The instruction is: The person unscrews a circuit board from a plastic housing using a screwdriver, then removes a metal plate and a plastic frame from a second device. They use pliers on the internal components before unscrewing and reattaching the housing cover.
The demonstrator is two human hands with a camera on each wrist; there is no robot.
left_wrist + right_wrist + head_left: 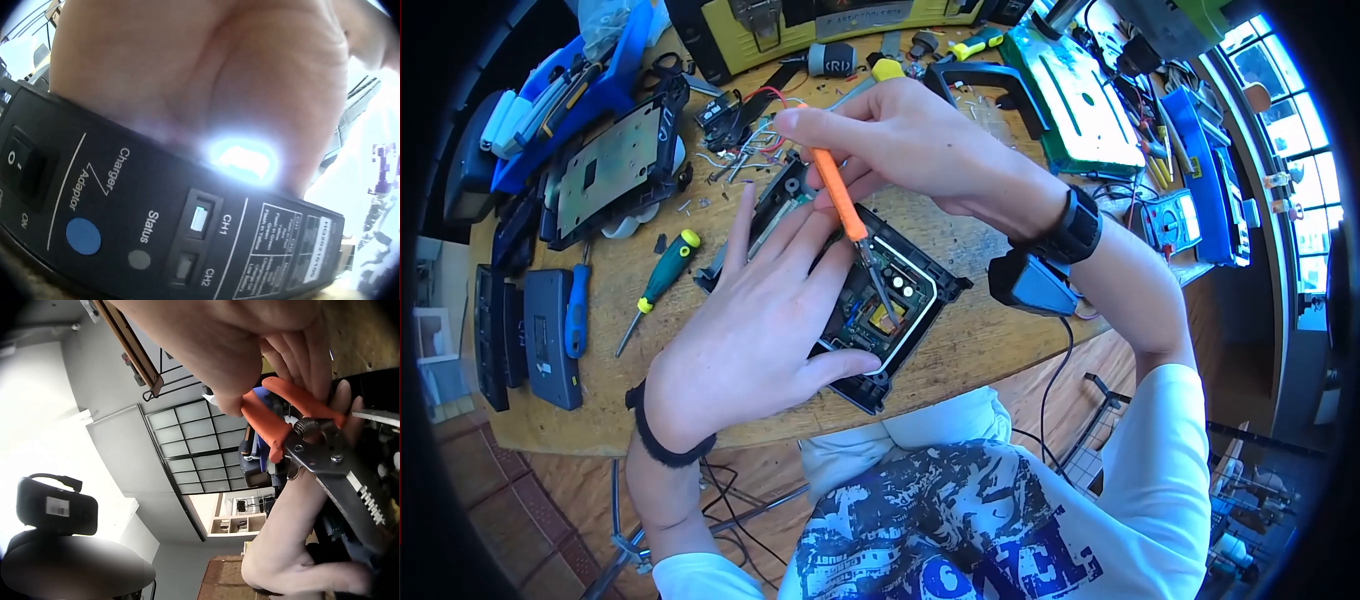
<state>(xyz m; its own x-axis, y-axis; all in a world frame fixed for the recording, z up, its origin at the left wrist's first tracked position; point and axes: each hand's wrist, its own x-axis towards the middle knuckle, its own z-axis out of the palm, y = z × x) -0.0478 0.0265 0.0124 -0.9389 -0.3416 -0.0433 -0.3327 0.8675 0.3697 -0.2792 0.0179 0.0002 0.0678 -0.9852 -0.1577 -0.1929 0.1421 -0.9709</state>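
My right hand point(900, 135) grips the orange handles of a pair of wire strippers point(837, 195). In the right wrist view, the wire strippers point(337, 459) show a spring between the handles and a notched, dark blade. Their tip points down over an exposed circuit board point(890, 310) with a yellow-wrapped transformer. The board sits in a black plastic housing point(940, 330). My left hand point(750, 320) lies over the housing with fingers spread, its thumb at the near rim. Close below the left palm point(187, 81), a black box point(112, 194) marked Charger/Adaptor fills the left wrist view.
A green-and-yellow screwdriver point(665, 280) lies left of the housing, with a blue-handled one point(578, 315) beyond. Loose screws and cut wires point(740, 155) are scattered behind. A multimeter point(1170, 225) stands at the right. A yellow-and-black toolbox point(820, 30) is at the back.
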